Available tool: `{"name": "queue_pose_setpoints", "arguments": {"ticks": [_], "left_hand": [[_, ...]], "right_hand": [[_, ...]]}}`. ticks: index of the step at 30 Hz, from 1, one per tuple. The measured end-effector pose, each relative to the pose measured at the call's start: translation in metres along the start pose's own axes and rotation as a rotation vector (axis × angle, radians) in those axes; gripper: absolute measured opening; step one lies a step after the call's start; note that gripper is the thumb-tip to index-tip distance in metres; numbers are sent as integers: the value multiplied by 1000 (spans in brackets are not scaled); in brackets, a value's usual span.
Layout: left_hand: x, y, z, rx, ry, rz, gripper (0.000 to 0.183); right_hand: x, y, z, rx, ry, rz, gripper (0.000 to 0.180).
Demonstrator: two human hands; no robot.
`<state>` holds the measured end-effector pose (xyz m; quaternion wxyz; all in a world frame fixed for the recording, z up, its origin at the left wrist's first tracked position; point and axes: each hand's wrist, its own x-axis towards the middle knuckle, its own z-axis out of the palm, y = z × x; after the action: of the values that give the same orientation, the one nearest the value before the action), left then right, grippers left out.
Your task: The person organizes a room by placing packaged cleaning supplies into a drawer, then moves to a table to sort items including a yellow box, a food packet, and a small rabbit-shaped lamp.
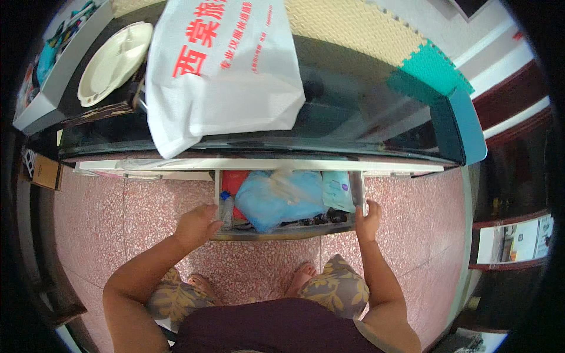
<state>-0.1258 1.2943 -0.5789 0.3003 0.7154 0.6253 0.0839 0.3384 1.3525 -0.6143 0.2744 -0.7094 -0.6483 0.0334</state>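
A drawer is pulled out from under the table, in front of my knees. My left hand grips its left side near the front corner, and my right hand holds the right side. Inside, a bulging light-blue plastic bag fills the middle. Left of it are a small clear bottle with a blue cap and a red item partly covered by the bag. A pale packet leans at the right. Dark small items lie along the front, too jumbled to name.
Above the drawer is a dark glossy tabletop. On it lie a white bag with red writing, a cream divided plate and a white box of cloth items. Foam mats cover the back. A cardboard box stands left.
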Motion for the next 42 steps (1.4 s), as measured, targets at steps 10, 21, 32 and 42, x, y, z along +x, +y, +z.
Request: {"name": "queue_pose_setpoints", "arguments": {"ticks": [10,21,32,42], "left_hand": [[91,110,66,426,-101,611,77],[131,109,85,473,-161,423,83],[160,82,120,643,106,375,77],[96,83,72,443,-111,567,69]], "right_hand": [[15,-52,35,-9,-295,-500,59],[7,-57,68,-160,-583,-622,83],[46,-64,100,-242,-402,-638,71],[12,-48,74,2,-413,-629,71]]}}
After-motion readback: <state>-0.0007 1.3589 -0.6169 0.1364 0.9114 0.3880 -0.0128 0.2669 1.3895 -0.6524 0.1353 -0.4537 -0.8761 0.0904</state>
